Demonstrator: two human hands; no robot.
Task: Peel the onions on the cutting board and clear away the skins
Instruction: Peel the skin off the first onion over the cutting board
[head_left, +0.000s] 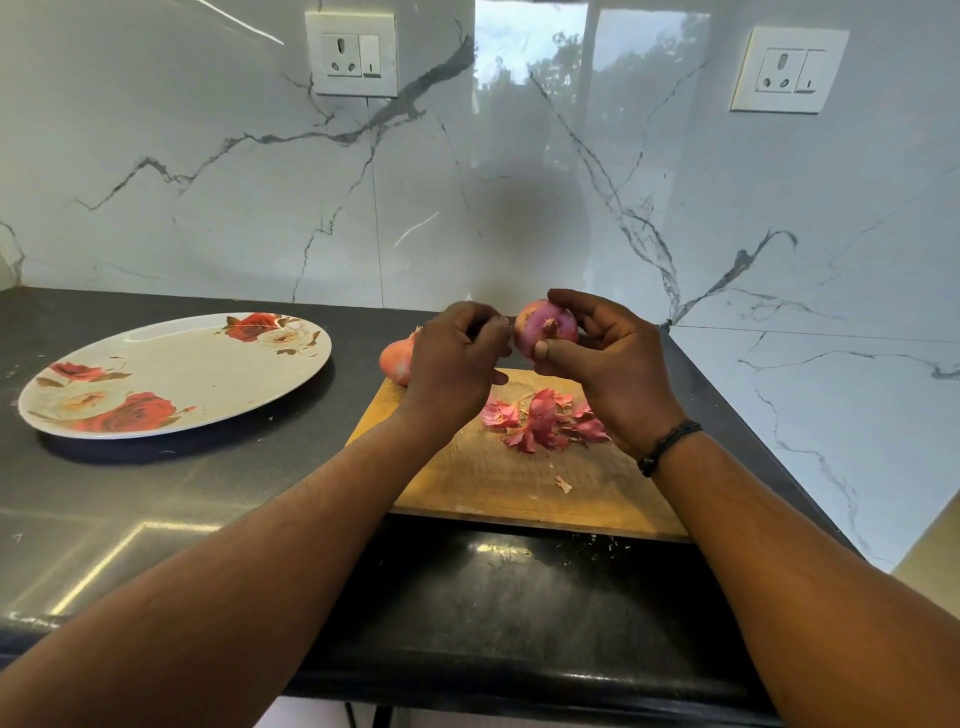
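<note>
My right hand grips a purple, mostly peeled onion above the wooden cutting board. My left hand is beside it on the left, its fingers curled and pinching at the onion's left side, where a thin bit of skin seems to be held. A second onion, still in its orange-pink skin, lies at the board's far left corner, partly hidden behind my left hand. A pile of pink onion skins lies on the board under my hands, with one small scrap nearer to me.
A large oval plate with a red rose pattern lies on the dark counter to the left of the board. The marble wall stands close behind and to the right, with two wall sockets.
</note>
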